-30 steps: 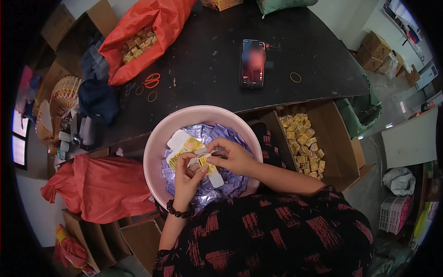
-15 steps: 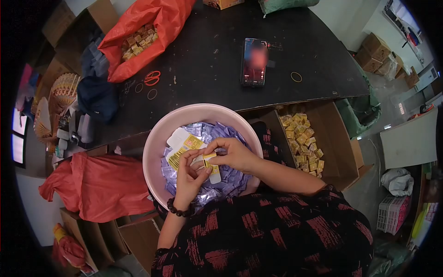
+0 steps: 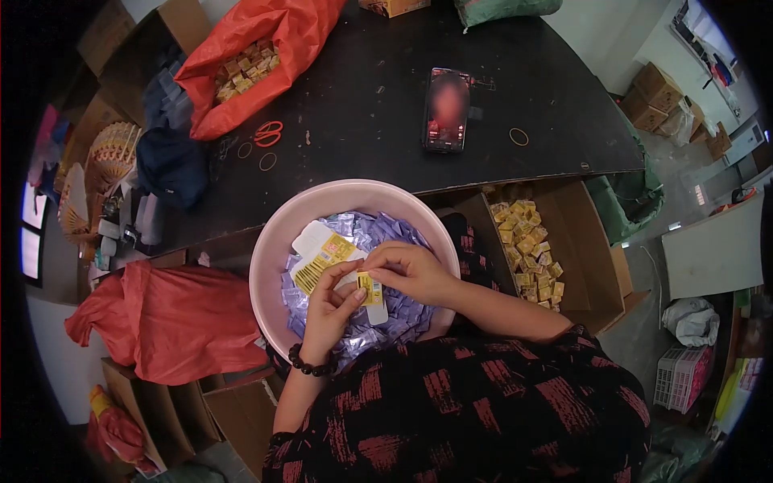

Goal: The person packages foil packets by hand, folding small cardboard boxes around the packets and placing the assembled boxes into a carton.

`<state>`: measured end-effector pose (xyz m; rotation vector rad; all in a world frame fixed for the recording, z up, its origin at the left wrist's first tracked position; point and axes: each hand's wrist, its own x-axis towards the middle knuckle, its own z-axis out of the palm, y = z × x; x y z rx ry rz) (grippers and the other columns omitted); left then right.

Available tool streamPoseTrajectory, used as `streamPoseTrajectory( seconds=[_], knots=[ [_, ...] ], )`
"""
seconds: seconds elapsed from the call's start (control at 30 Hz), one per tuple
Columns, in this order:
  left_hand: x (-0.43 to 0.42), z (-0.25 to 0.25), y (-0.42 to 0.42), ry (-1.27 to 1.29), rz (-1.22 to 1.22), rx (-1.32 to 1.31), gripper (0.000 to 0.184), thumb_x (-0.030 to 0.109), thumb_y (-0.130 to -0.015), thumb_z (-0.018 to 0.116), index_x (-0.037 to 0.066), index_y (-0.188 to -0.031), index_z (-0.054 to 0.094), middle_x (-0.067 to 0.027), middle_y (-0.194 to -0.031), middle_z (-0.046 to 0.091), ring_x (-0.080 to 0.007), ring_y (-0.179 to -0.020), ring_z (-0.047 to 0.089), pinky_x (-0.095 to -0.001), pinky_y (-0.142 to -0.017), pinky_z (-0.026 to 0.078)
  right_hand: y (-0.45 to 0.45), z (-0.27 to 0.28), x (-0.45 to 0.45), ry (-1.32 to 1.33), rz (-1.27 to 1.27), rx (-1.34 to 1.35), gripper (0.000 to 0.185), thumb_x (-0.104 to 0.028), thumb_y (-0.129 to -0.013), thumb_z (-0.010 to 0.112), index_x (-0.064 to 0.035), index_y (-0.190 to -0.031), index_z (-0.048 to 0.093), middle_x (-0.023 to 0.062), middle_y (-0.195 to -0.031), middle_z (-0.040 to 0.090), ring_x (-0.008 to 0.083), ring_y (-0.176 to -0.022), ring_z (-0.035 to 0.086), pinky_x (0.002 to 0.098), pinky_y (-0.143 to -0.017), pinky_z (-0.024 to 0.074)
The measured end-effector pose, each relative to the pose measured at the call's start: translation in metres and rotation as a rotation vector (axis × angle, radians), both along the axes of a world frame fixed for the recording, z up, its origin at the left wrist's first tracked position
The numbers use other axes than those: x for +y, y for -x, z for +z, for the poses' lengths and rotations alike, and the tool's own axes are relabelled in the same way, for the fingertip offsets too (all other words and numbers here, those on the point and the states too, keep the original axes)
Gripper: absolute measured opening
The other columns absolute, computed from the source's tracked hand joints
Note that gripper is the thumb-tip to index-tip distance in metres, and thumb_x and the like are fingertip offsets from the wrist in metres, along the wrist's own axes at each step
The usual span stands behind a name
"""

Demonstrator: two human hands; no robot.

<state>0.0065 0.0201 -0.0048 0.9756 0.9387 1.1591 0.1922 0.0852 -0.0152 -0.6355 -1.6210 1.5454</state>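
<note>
Over a pink basin (image 3: 278, 221), my left hand (image 3: 328, 312) pinches a small yellow box (image 3: 370, 290) between thumb and fingers. The fingertips of my right hand (image 3: 417, 272) are closed at the top end of the same box. Beneath both hands, purple foil sachets (image 3: 407, 318) fill the basin. Flat yellow-and-white carton blanks (image 3: 324, 256) lie on the sachets, partly covered by my left fingers. Whether anything is inside the small box cannot be seen.
An open cardboard box (image 3: 592, 258) at the right holds many small yellow boxes (image 3: 527, 249). On the black table (image 3: 354, 105) are a phone (image 3: 447, 113), red scissors (image 3: 268, 134), rubber bands and a red bag (image 3: 302, 48) of small boxes. Another red bag (image 3: 177, 322) is at the left.
The small box has turned so its printed yellow face shows more fully. My right fingers have shifted to its top end, and my left hand still grips it.
</note>
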Motion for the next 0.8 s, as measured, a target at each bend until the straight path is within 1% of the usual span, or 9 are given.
streamPoseTrajectory(
  seconds=[0.23,0.3,0.33,0.4,0.53,0.6,0.63,0.7,0.8],
  knots=[
    [-0.001,-0.01,0.002,-0.004,0.028,0.017,0.031,-0.005,-0.089,0.056,0.002,-0.118,0.047,-0.0125,-0.127,0.051,-0.0177,-0.107,0.059,-0.0284,-0.089,0.05,-0.003,-0.004,-0.008,-0.082,0.037,-0.139,0.02,-0.008,-0.089,0.059,0.0002,-0.108,0.063,0.0101,-0.108,0.059,0.02,-0.099,0.059,0.0312,-0.086,0.0468],
    [0.001,-0.011,0.007,-0.021,0.095,0.048,0.03,-0.004,-0.089,0.056,0.003,-0.117,0.046,-0.0126,-0.124,0.053,-0.0175,-0.105,0.06,-0.0288,-0.089,0.05,-0.001,-0.006,-0.007,-0.406,-0.261,-0.439,0.029,-0.012,-0.087,0.061,-0.001,-0.114,0.061,0.012,-0.106,0.057,0.0265,-0.101,0.056,0.0348,-0.088,0.0453],
    [0.003,-0.015,0.016,0.018,0.168,-0.086,0.03,-0.002,-0.09,0.055,0.005,-0.117,0.045,-0.0129,-0.122,0.053,-0.0183,-0.103,0.06,-0.0301,-0.089,0.051,-0.003,-0.007,-0.008,-0.41,-0.256,-0.436,0.029,-0.012,-0.087,0.061,-0.001,-0.114,0.061,0.012,-0.106,0.057,0.0265,-0.101,0.056,0.0348,-0.088,0.0453],
    [0.007,-0.012,0.021,0.056,0.261,-0.298,0.04,0.0,-0.09,0.054,0.01,-0.125,0.04,-0.0136,-0.117,0.054,-0.0212,-0.104,0.059,-0.0348,-0.091,0.05,-0.011,-0.011,-0.008,-0.655,-0.166,-1.01,0.037,-0.015,-0.082,0.064,-0.001,-0.116,0.059,0.0131,-0.103,0.055,0.0304,-0.101,0.051,0.0372,-0.088,0.0439],
    [0.007,0.001,0.015,0.067,0.328,-0.339,0.04,0.002,-0.092,0.052,0.008,-0.129,0.04,-0.0134,-0.117,0.055,-0.0214,-0.11,0.056,-0.0367,-0.096,0.048,-0.014,-0.025,-0.006,-0.609,0.031,-1.051,0.041,-0.016,-0.077,0.067,0.0005,-0.114,0.06,0.0131,-0.102,0.054,0.0296,-0.1,0.05,0.0375,-0.086,0.0438],
    [0.007,-0.001,0.017,0.1,0.285,-0.349,0.038,0.006,-0.094,0.049,0.004,-0.131,0.041,-0.0138,-0.12,0.054,-0.0211,-0.113,0.054,-0.0369,-0.098,0.046,-0.016,-0.019,-0.006,-0.538,0.165,-1.019,0.041,-0.01,-0.075,0.066,0.0021,-0.113,0.06,0.0144,-0.106,0.055,0.0301,-0.104,0.049,0.0376,-0.089,0.0432],
    [0.007,-0.004,0.019,0.1,0.286,-0.348,0.038,0.006,-0.094,0.049,0.004,-0.131,0.041,-0.0138,-0.12,0.054,-0.0211,-0.113,0.054,-0.0369,-0.098,0.046,-0.019,-0.023,-0.007,-0.539,0.165,-1.018,0.041,-0.01,-0.075,0.066,0.0021,-0.113,0.06,0.0144,-0.106,0.055,0.0301,-0.104,0.049,0.0376,-0.089,0.0432],
    [0.008,-0.01,0.022,0.073,0.289,-0.358,0.032,0.01,-0.097,0.047,0.001,-0.127,0.045,-0.0135,-0.124,0.053,-0.0215,-0.114,0.055,-0.0364,-0.099,0.045,-0.026,-0.031,-0.009,-0.697,0.055,-0.907,0.028,-0.003,-0.069,0.061,0.0032,-0.096,0.063,0.014,-0.104,0.056,0.0318,-0.102,0.049,0.0372,-0.087,0.0457],
    [0.009,-0.013,0.02,0.101,0.308,-0.414,0.032,0.014,-0.098,0.045,0.003,-0.128,0.044,-0.0117,-0.125,0.053,-0.0219,-0.112,0.056,-0.0362,-0.098,0.046,-0.032,-0.027,-0.005,-0.648,0.134,-0.93,0.029,0.002,-0.066,0.06,0.0029,-0.096,0.063,0.0136,-0.103,0.055,0.0326,-0.103,0.049,0.0375,-0.088,0.0459]
  ],
)
